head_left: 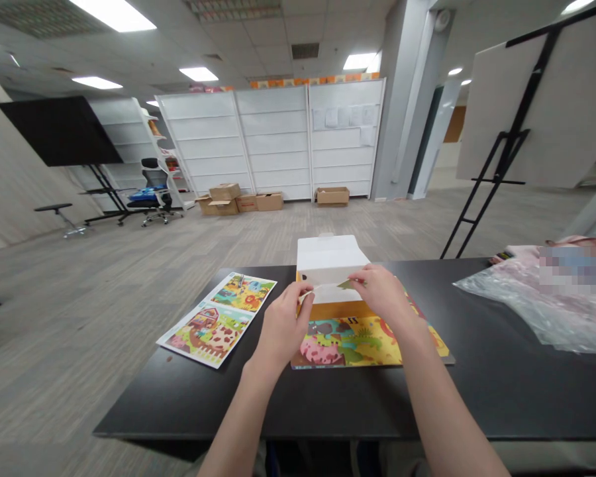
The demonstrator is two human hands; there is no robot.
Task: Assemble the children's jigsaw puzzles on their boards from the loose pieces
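Observation:
My left hand (288, 315) pinches a small, pale, flat cardboard piece (305, 293) between thumb and fingertips. In my right hand (380, 291), the fingertips close on a small greenish flat cardboard piece (346, 285). Both hands hover at the front of an open box (332, 255) with a white inside and its lid flap raised. Under my forearms and in front of the box lies a colourful picture board (350, 344) with cartoon animals, a pink pig among them. My right forearm covers part of it.
A printed sheet (218, 319) with two farm and animal pictures lies at the left of the black table (203, 404). A clear plastic bag (541, 298) with pink contents rests on the right. Beyond stand an easel-like board stand (509, 146), cardboard boxes (226, 199) and white shelving (273, 139).

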